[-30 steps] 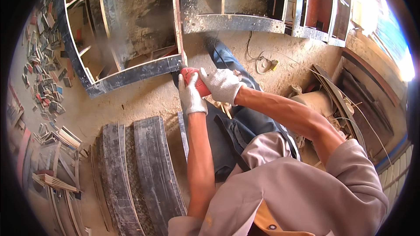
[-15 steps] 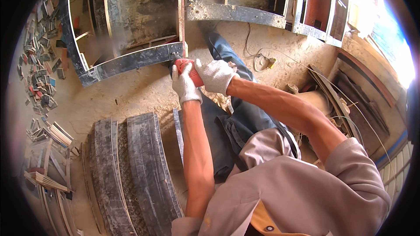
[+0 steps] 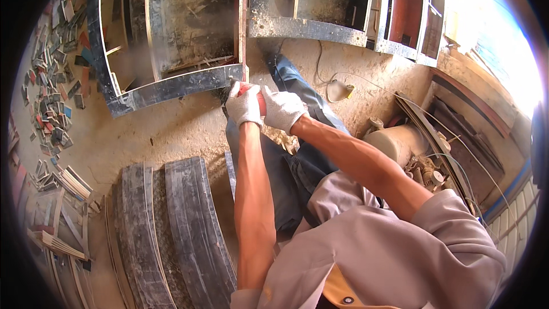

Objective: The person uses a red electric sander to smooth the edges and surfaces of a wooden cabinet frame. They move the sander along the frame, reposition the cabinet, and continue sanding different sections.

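Note:
Both my hands wear white work gloves and grip a red power tool (image 3: pixel 262 102), its exact kind hidden by my fingers. My left hand (image 3: pixel 244 107) is wrapped round its left side, and my right hand (image 3: pixel 282 109) closes on it from the right. The tool's dark front end is at the lower right corner of a dark wooden frame panel (image 3: pixel 177 87); whether it touches the wood I cannot tell. Beside that corner, a second framed panel (image 3: pixel 311 27) stands to the right.
Curved dark boards (image 3: pixel 197 212) lie at lower left. Scattered wood offcuts (image 3: pixel 57 97) cover the far left floor, with stacked strips (image 3: pixel 71 183) nearer. A cable (image 3: pixel 366 83) crosses the floor on the right, past a dusty tank-shaped machine (image 3: pixel 397 143) and leaning boards (image 3: pixel 474 103).
My hands and the red tool have shifted slightly down in view, and my left fingers now cover more of the tool. The whole scene has moved a little with my head.

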Demonstrator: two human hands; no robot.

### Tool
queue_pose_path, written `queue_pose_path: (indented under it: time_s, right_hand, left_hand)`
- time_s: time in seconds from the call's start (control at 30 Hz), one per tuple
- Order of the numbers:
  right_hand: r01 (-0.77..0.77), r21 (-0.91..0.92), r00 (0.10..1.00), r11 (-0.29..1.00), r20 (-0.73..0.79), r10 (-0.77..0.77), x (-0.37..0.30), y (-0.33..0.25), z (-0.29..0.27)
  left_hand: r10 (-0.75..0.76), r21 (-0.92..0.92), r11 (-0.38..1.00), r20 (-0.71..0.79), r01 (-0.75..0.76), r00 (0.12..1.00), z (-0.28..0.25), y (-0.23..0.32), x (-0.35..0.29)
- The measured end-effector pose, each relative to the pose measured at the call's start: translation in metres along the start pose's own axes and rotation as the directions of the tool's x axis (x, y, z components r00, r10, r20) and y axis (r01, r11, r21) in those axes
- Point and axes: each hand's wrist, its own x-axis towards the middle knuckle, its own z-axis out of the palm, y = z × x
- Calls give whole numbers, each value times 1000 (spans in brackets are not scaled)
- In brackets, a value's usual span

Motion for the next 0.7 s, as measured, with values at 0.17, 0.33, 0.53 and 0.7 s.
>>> queue_pose_path:
  time_s: [0.17, 0.33, 0.53, 0.7]
  right_hand:
    - [-92, 19, 996, 996, 9, 92, 0, -19, 11]
    - [33, -113, 997, 993, 75, -25, 14, -21, -8]
    - [425, -404, 902, 810, 266, -341, 41, -25, -19]
    - [490, -434, 864, 756, 359, -354, 58, -20, -24]
  left_hand:
    - [0, -182, 983, 58, 11, 998, -14, -10, 14]
    - [-160, -526, 822, 155, 219, 975, -19, 4, -2]
    - [-128, -881, 341, 302, 328, 945, -3, -56, 4]
    - [-154, -969, 77, 220, 234, 963, 22, -58, -2]
